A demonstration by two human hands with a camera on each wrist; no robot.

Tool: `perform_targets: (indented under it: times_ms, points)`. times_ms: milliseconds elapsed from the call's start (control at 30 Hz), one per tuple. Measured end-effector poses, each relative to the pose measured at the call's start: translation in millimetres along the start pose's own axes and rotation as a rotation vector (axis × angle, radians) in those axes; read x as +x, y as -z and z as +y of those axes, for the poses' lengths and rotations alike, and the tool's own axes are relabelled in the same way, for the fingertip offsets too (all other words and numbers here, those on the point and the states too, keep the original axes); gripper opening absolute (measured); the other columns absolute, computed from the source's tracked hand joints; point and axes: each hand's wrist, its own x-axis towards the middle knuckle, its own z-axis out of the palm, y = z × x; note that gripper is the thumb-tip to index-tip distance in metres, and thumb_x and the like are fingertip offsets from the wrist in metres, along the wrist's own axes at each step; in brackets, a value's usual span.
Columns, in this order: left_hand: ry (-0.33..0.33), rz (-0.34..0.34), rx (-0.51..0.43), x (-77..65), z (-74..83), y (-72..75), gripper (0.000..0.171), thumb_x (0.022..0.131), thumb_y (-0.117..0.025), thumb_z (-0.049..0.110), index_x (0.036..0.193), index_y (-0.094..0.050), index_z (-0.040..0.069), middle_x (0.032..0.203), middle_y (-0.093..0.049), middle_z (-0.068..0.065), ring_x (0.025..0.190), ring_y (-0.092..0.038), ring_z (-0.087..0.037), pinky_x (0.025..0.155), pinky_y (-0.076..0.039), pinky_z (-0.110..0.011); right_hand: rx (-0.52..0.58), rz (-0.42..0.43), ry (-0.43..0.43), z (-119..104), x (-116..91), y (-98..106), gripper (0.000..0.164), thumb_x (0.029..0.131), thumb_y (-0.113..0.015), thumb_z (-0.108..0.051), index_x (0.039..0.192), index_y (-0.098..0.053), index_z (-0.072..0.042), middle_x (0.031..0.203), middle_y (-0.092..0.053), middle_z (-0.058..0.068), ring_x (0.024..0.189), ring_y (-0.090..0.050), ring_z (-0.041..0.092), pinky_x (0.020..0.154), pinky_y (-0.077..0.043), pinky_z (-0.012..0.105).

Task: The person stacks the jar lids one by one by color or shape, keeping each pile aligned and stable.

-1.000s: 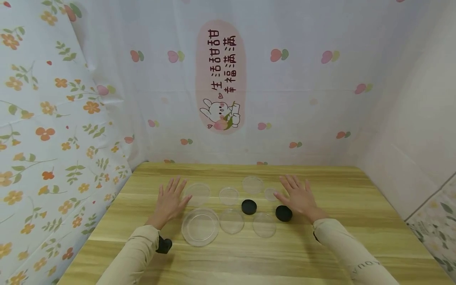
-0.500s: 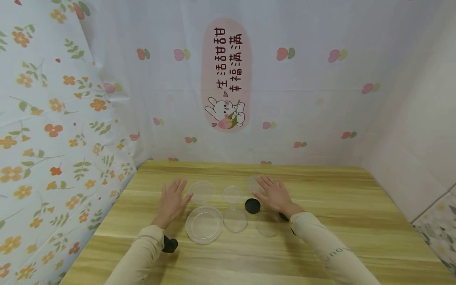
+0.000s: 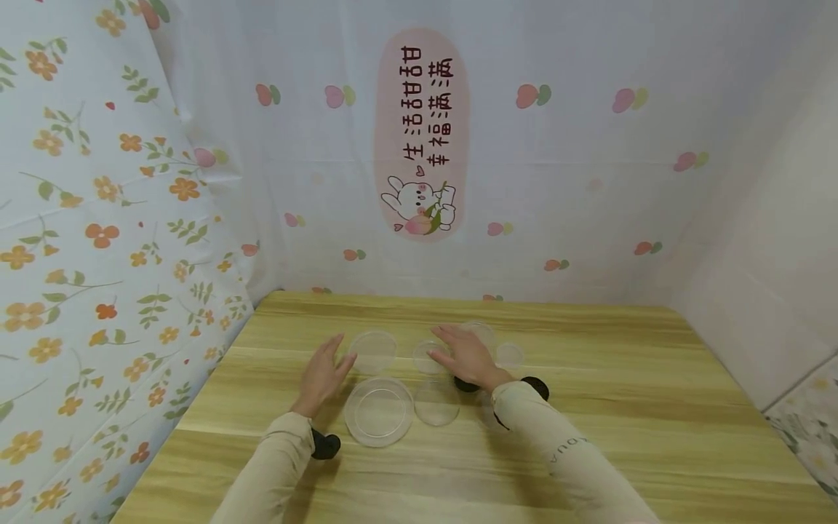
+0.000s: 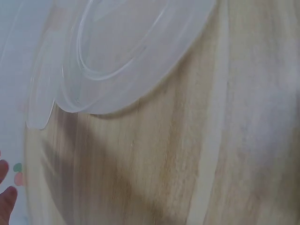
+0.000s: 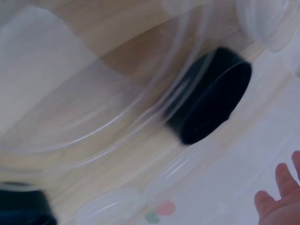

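My left hand (image 3: 322,375) is loosely spread and holds nothing, just left of a clear round lid (image 3: 375,351). Nearer me lies a larger clear lid with a raised inner ring (image 3: 350,424). The right hand (image 3: 470,358), fingers extended, is over the middle of the group and holds nothing; whether it touches anything I cannot tell. It partly covers a small clear lid (image 3: 422,355) and a black round cap (image 3: 466,384). That cap (image 5: 218,101) also shows in the right wrist view. Only fingertips (image 4: 6,201) of the left hand appear in the left wrist view.
More clear lids lie around: one in front (image 3: 436,404), one at the back (image 3: 483,333), a small one at right (image 3: 510,354), and one mostly under my right sleeve. A second black cap (image 3: 540,386) sits beside that forearm. A printed cloth (image 3: 556,182) hangs behind the wooden table (image 3: 655,437).
My right hand has swept left, from beside the right black cap to over the middle lids. The left hand has barely moved against the table. The view has shifted slightly.
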Motion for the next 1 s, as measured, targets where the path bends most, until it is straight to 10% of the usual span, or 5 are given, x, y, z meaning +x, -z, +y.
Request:
perform_targets:
  times_ms: [800, 1000]
  points:
    - [0.234, -0.053, -0.285, 13.9, -11.0, -10.3, 0.051, 0.085, -0.058, 0.018, 0.125, -0.041, -0.009, 0.104, -0.053, -0.024, 0.096, -0.054, -0.035, 0.079, -0.045, -0.043, 0.528, -0.039, -0.224, -43, 54, -44, 0.042, 0.086, -0.056, -0.007, 0.123, -0.045, 0.008, 0.117, -0.049, 0.024, 0.101, -0.054, 0.032, 0.079, -0.047, 0.036]
    - [0.268, -0.045, -0.318, 15.6, -12.2, -10.9, 0.048, 0.085, -0.057, 0.016, 0.122, -0.043, -0.011, 0.100, -0.057, -0.023, 0.095, -0.053, -0.035, 0.078, -0.045, -0.041, 0.542, -0.019, -0.230, 82, 111, -188, 0.058, 0.078, -0.063, -0.044, 0.124, -0.049, -0.013, 0.114, -0.055, 0.004, 0.096, -0.055, 0.017, 0.072, -0.048, 0.030]
